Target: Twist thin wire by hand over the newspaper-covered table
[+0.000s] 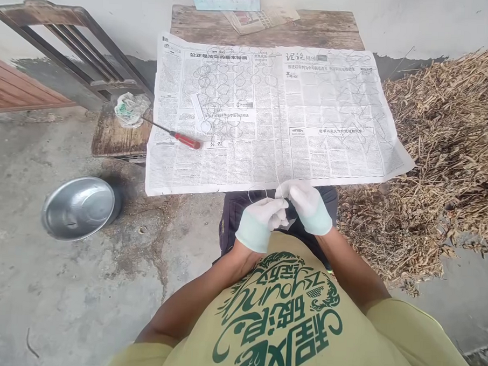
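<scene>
Both my hands wear white gloves with pale green cuffs, held close together over my lap at the newspaper's near edge. My left hand [262,219] pinches a thin pale wire [277,175] that curves into a loop at its left and has one end standing up. Fingers of my right hand [304,206] close on the same wire just beside. On the spread newspaper [265,157] lie many thin wire shapes: rounded loops [224,87] on the left half and angular bent pieces [358,120] on the right half.
A red-handled screwdriver [185,140] and a small white strip-like object [200,113] lie on the newspaper's left side. A wooden chair [104,142] holds a crumpled plastic bag [129,110]. A metal basin [81,208] sits on the floor; dry stalks [451,159] are heaped at right.
</scene>
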Motion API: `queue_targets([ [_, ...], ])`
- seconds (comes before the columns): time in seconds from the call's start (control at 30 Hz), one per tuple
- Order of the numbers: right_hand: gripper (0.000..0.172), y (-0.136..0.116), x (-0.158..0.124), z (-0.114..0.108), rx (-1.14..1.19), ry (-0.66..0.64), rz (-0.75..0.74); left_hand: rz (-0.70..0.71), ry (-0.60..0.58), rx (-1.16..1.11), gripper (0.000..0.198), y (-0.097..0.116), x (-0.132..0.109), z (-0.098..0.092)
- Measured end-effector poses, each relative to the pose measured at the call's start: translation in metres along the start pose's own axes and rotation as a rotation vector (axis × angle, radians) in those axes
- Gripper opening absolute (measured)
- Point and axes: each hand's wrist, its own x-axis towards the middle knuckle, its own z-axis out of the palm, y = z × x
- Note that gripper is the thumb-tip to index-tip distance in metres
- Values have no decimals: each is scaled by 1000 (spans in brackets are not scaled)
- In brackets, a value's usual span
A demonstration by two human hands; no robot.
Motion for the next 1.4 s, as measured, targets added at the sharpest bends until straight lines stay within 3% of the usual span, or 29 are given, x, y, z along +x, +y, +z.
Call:
queue_targets([
  [0.1,13,-8,-10,5,-65,83,12,11,0,9,23,-3,3,-2],
  [0.27,15,-18,-12,9,-100,177,58,-25,-53,50,28,-7,7,-4],
  [0.4,18,-17,-7,3,-145,250,99,-69,-130,185,39,-4,6,-15],
  [0.57,20,-12,-3,-8,-185,296,92,162,-51,482,49,6,-1,-42],
  [0.73,19,-9,-4,-10,-224,368,73,304,-63,475,61,17,-6,-45],
  [0.9,24,-12,-7,-4,-363,335,52,377,34,344,52,19,0,-29],
  [1.07,24,-18,-11,-2,-397,342,12,408,91,341,30,16,11,-27],
  [1.27,23,-20,-10,-2,-386,279,34,327,93,599,30,17,10,-23],
  [1.4,22,-19,-9,-1,-370,259,44,406,14,808,19,26,7,-20],
])
